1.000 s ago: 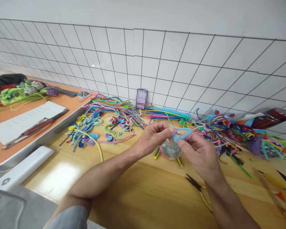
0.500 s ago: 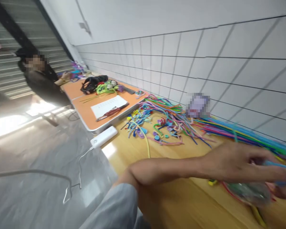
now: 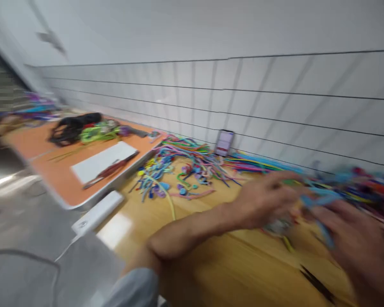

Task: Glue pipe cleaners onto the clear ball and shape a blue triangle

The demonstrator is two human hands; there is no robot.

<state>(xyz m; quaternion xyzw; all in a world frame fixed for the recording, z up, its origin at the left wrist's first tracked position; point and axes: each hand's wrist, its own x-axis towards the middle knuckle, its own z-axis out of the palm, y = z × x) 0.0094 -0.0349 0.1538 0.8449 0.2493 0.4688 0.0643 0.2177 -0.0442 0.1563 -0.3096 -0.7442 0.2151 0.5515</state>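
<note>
"What is being held?"

"A bent, light-blue, fuzzy strip is gripped by the bare right hand, above the yellow-brown wooden table."

"And the bare left hand?"

"It is raised just beside the strip; whether anything is pinched cannot be told through the blur. A black, slender, pointed tool is seen below."
</note>
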